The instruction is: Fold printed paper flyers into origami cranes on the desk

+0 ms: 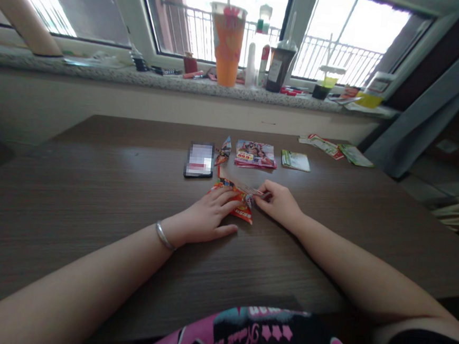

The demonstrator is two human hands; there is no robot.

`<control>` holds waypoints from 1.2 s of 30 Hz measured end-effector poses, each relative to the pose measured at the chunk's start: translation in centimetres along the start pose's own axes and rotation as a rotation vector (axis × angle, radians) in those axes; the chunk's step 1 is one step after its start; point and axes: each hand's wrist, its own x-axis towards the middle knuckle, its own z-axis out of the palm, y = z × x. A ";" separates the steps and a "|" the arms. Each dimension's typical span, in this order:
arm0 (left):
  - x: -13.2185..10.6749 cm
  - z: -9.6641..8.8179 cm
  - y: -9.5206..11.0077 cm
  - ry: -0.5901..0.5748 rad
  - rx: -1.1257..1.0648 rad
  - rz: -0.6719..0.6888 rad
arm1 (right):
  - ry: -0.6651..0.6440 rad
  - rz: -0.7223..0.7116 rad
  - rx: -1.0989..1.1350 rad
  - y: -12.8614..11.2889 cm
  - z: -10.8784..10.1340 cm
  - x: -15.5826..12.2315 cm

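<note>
My left hand (pixel 217 215), a silver bangle at its wrist, lies with fingers spread over a folded red and orange printed paper (pixel 242 213) and presses it to the table. Just right of it, my right hand (pixel 278 201) is closed in a pinch on a slim greyish strip-like tool (pixel 248 188), which reaches left across the paper's upper edge. Its exact kind is too blurred to tell. Beyond the hands lies a small folded colourful paper piece (pixel 223 151), close to a phone-like device (pixel 199 160) with a blurred screen.
A stack of printed flyers (pixel 256 154) and a small green and white card stack (pixel 296 160) lie farther back on the brown table (pixel 131 212). More leaflets (pixel 329 147) are at the back right. The windowsill (pixel 173 81) carries a large orange drink cup (pixel 227 47), a dark cup (pixel 279 67) and bottles.
</note>
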 end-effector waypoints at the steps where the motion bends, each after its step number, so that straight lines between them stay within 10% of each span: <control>1: 0.0 0.0 0.0 0.013 -0.007 -0.012 | -0.006 -0.005 -0.007 0.0 0.0 0.0; 21: 0.2 0.3 -0.6 0.341 -0.012 0.069 | -0.022 -0.036 0.200 0.1 0.3 0.0; 36: 0.4 -1.0 0.2 0.329 0.081 -0.069 | -0.071 -0.251 0.074 -1.2 -0.6 -0.7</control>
